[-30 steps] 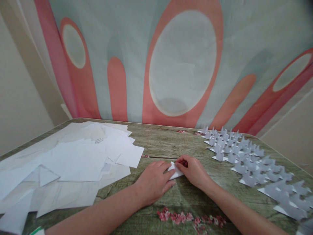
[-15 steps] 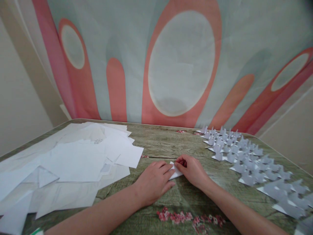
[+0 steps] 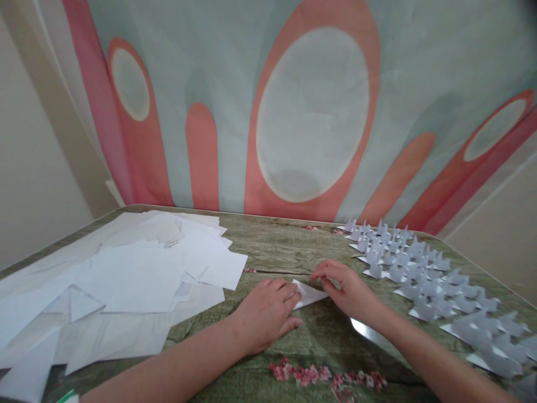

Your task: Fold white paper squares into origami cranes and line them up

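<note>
A small folded white paper (image 3: 309, 295) lies on the table, its narrow point toward the right. My left hand (image 3: 266, 313) rests flat over the paper's left end, fingertips pressing it down and thumb apart on the table. That end of the paper is hidden under the fingers. Just right of the paper hovers my right hand (image 3: 346, 285), thumb and fingers apart with nothing visible between them. Its thumb is close to the paper's right tip; whether they touch I cannot tell.
A wide heap of loose white paper sheets (image 3: 138, 280) covers the left side. Rows of small folded paper figures (image 3: 403, 260) stand along the right. Under my right forearm is a bright shiny patch (image 3: 369, 330) I cannot identify. A patterned curtain (image 3: 230, 151) hangs behind the wood-patterned table (image 3: 268, 240).
My right hand has let go of the folded paper and shifted right and slightly up, so more of the paper shows. The left hand stays in place. A shiny patch now shows under my right forearm.
</note>
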### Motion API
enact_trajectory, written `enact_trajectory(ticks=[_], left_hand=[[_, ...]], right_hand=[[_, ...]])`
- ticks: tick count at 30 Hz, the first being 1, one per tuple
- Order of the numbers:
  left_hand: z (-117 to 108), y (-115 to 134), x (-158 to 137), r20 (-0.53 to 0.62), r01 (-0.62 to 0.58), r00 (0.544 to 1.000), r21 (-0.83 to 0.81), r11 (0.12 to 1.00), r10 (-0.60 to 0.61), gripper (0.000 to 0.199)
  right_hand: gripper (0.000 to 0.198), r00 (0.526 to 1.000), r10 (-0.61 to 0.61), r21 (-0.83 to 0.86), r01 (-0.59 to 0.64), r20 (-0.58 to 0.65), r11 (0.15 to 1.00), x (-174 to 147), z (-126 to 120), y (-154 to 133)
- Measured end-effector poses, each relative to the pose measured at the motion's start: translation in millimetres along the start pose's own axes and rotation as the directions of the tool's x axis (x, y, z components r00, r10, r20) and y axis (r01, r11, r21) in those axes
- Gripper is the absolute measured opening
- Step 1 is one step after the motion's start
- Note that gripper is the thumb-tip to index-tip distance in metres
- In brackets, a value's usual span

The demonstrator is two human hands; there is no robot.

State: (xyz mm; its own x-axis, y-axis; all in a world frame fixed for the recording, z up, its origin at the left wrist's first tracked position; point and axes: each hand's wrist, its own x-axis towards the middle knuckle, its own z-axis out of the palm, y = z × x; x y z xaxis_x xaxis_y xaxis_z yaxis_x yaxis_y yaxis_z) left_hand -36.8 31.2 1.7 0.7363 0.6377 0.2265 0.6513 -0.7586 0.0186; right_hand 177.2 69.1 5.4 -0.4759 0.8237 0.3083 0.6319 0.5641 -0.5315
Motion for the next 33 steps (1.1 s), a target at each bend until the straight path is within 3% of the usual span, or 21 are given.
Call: enact_trajectory(ticks=[5,12,19,26,33], left_hand=[[-0.8,0.5,0.7,-0.012,-0.004,1.0,0.001,1.0,0.004,0.042],[-0.8,2.6,1.5,0.006,0.006,1.0,0.006,1.0,-0.006,0.046],[0.1,2.7,2.7,0.01,-0.004,1.0,0.035,0.999,0.004,0.051],[-2.4,1.7,3.4,0.036,-0.015,0.999,0.045,0.999,0.013,0.052],[-0.8,0.5,3.4,0.035,-0.024,0.999,0.055,0.998,0.022,0.052]], right_hand=[[0.043,0.981,-0.102,-0.269,0.144,0.163,0.952,-18.0,0.0,-19.6],[0.036,0.972,-0.187,-0.322,0.224,0.143,0.92,-32.3,19.8,-21.2],[0.03,0.956,-0.237,-0.416,0.288,0.171,0.863,-37.0,20.4,-20.1],[0.018,0.966,-0.198,-0.583,0.257,0.165,0.771,-35.7,9.7,-28.4],[0.013,0.987,-0.004,-0.738,0.121,0.158,0.663,-34.4,-6.2,-24.3]])
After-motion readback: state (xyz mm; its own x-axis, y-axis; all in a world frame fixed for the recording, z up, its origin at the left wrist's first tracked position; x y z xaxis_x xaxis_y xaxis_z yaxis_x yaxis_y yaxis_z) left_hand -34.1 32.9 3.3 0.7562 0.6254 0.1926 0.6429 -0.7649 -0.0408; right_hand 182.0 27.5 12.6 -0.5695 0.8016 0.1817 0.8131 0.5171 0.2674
